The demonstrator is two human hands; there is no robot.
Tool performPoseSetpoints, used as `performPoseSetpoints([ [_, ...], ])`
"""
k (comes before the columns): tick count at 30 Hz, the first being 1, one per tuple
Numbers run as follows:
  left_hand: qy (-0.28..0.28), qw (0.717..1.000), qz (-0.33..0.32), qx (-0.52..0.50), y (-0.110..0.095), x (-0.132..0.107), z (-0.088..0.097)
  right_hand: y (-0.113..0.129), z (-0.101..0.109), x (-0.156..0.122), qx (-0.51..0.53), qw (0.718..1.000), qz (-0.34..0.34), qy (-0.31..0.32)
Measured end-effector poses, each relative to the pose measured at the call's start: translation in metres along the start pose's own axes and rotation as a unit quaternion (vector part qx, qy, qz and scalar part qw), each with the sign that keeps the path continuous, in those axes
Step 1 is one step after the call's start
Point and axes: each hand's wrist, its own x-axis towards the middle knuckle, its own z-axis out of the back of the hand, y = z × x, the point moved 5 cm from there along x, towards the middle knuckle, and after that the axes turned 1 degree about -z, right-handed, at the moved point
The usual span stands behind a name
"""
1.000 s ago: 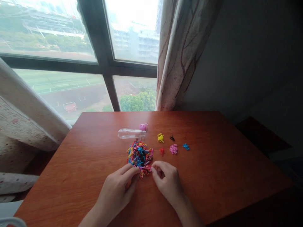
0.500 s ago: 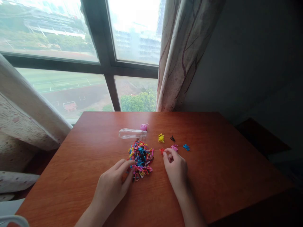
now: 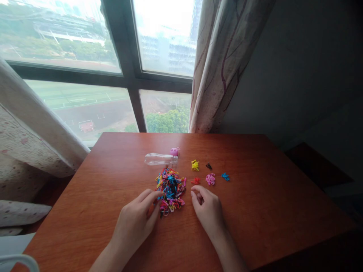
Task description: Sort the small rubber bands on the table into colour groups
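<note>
A mixed pile of small coloured elastic hair bands (image 3: 171, 190) lies on the wooden table. At its left edge is my left hand (image 3: 138, 213), index finger and thumb apart, fingertips touching the bands. To the right of the pile, my right hand (image 3: 208, 206) hovers low with thumb and index finger slightly parted and nothing visible between them. Just beyond its fingertips sits a small heap of red bands (image 3: 195, 181). Beside that are pink bands (image 3: 210, 179) and blue bands (image 3: 225, 176). Farther back lie yellow bands (image 3: 194, 165) and a few black bands (image 3: 208, 166).
Behind the pile, a clear plastic bottle (image 3: 159, 159) rests on its side, with a pink cap (image 3: 174, 151) by its mouth. The brown table (image 3: 272, 204) reaches to a window with curtains (image 3: 218, 68). A white curved object (image 3: 21, 260) shows at lower left.
My right hand has drawn back toward me from the red heap, so the red and pink bands show fully. My left hand stays at the pile. The view has shifted slightly.
</note>
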Motion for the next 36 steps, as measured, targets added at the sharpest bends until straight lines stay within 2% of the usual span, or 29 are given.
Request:
performPoseSetpoints([
  [7, 0.022, 1.000, -0.011, 0.002, 0.001, -0.002, -0.004, 0.018, -0.006, -0.022, 0.002, 0.995, 0.068, 0.070],
  [14, 0.076, 0.996, -0.047, 0.001, -0.007, -0.006, -0.006, 0.027, -0.005, -0.029, 0.000, 0.992, 0.095, 0.087],
  [19, 0.107, 0.992, -0.053, 0.049, -0.011, -0.012, -0.013, 0.030, -0.004, -0.028, -0.001, 0.991, 0.096, 0.094],
  [25, 0.101, 0.988, -0.066, 0.092, -0.015, -0.014, -0.018, 0.032, -0.003, -0.027, -0.017, 0.991, 0.095, 0.097],
  [31, 0.086, 0.990, -0.090, 0.062, -0.017, -0.011, -0.015, 0.031, -0.004, -0.027, -0.013, 0.991, 0.089, 0.099],
  [36, 0.090, 0.991, -0.086, 0.057, -0.016, -0.013, -0.014, 0.029, -0.004, -0.027, -0.006, 0.992, 0.081, 0.101],
])
